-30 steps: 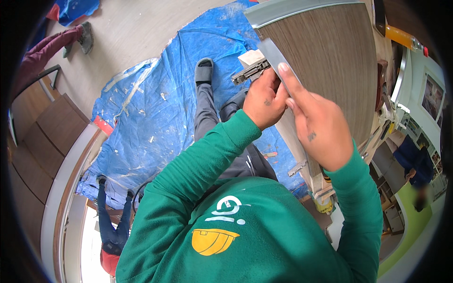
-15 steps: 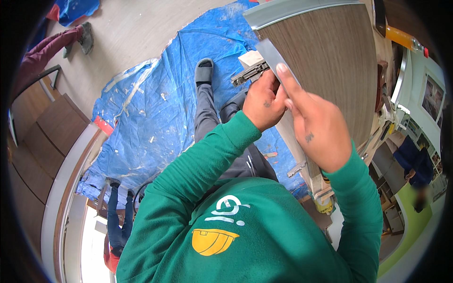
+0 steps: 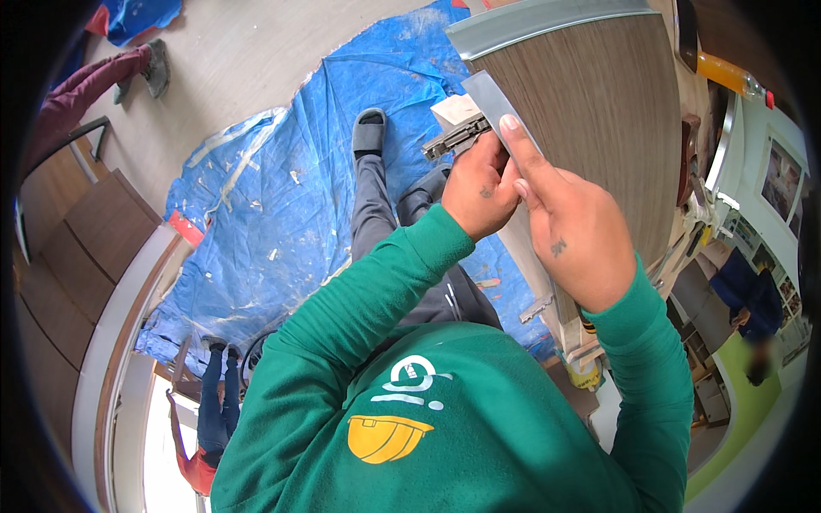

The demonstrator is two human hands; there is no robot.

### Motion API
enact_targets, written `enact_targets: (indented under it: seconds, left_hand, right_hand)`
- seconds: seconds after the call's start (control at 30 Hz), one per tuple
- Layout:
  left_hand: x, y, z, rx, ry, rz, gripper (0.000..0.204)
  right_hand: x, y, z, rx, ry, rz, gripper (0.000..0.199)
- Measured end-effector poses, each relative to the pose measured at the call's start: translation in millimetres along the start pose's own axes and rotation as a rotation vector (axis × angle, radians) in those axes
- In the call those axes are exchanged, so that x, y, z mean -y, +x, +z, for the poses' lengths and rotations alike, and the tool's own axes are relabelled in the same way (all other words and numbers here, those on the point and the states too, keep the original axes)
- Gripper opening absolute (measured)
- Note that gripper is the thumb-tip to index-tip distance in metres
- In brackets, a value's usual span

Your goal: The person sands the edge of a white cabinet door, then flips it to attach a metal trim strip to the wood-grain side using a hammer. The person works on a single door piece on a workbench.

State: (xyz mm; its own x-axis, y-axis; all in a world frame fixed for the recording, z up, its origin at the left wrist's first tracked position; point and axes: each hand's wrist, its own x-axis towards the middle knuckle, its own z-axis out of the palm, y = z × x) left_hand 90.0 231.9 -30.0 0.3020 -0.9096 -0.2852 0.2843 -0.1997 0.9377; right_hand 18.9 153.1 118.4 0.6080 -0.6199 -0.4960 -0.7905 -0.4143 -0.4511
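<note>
A flat grey metal blade (image 3: pixel 494 101) juts from my right hand (image 3: pixel 581 227), with the index finger stretched along it. Its lower part is hidden in the grip, so its kind does not show fully. My left hand (image 3: pixel 481 184) is closed next to it, its fingers curled at the panel's edge; what they hold is hidden. Just past that hand sits a metal cabinet hinge (image 3: pixel 456 138), beside a pale wood block (image 3: pixel 453 109). The wood-grain door panel (image 3: pixel 590 120) lies under the blade, with a silver metal profile (image 3: pixel 556 23) along its far end.
A second hinge (image 3: pixel 536 308) sits on the panel's near edge. Blue sheeting (image 3: pixel 265 222) covers the floor around my feet. On the right are a bottle of orange liquid (image 3: pixel 727 73) and tools along the bench. Other people stand at the far left, lower left and right.
The metal blade, blurred before, now appears sharp and has shifted slightly. Both my hands stay in nearly the same place. The person at lower left has moved an arm.
</note>
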Motion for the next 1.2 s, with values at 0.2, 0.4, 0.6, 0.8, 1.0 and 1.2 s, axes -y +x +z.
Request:
enact_targets:
  seconds: [0.2, 0.4, 0.6, 0.8, 1.0, 1.2]
  left_hand:
    - [-2, 0, 0, 0.001, -0.083, 0.017, 0.016]
    - [-27, -7, -20, 0.087, 0.124, -0.222, 0.025]
    - [-76, -8, -69, -0.136, 0.465, 0.259, 0.016]
    - [-57, 61, -72, -0.247, 0.404, 0.318, 0.028]
    - [-55, 73, -72, -0.172, 0.039, 0.068, 0.019]
    - [-59, 78, -82, -0.106, -0.009, -0.062, 0.02]
  right_hand:
    - [4, -1, 4, -0.073, 0.07, 0.016, 0.066]
    - [-3, -23, -10, -0.141, 0.539, 0.272, 0.061]
    - [-10, -31, -18, -0.161, 1.027, 0.373, 0.039]
    - [-12, -30, -11, -0.16, 1.126, 0.338, 0.036]
    - [-15, -30, -8, -0.126, 1.096, 0.324, 0.034]
    - [-3, -23, -10, -0.069, 0.988, 0.38, 0.053]
